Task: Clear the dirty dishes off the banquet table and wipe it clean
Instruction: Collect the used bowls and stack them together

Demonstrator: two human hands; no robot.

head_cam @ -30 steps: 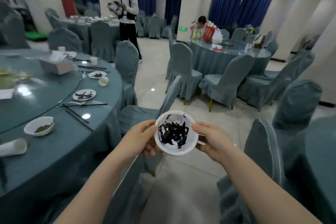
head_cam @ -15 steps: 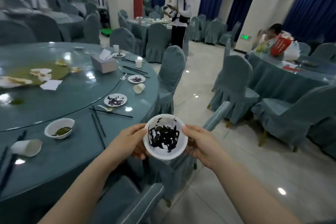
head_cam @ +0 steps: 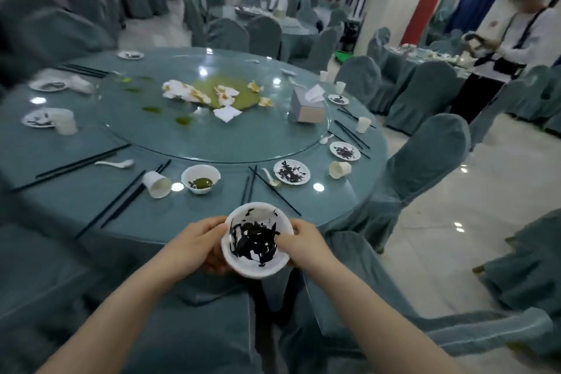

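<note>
I hold a white bowl (head_cam: 258, 261) smeared with black sauce in front of me, at the near edge of the round banquet table (head_cam: 54, 206). My left hand (head_cam: 197, 243) grips its left rim and my right hand (head_cam: 299, 241) its right rim. On the table lie another white bowl (head_cam: 200, 178) with green residue, a dirty plate (head_cam: 291, 171), a second plate (head_cam: 345, 150), tipped paper cups (head_cam: 157, 184) (head_cam: 339, 169), black chopsticks (head_cam: 270, 190) and a white spoon (head_cam: 117, 163).
A glass turntable (head_cam: 243, 143) carries a tissue box (head_cam: 306, 108), crumpled napkins (head_cam: 194, 92) and green spills. Covered chairs (head_cam: 425, 167) ring the table, two close below my arms. A person (head_cam: 513, 48) stands at the far right by another table.
My view has swung left from the aisle and chairs to face the banquet table. The bowl stays in both hands, now closer to the table edge.
</note>
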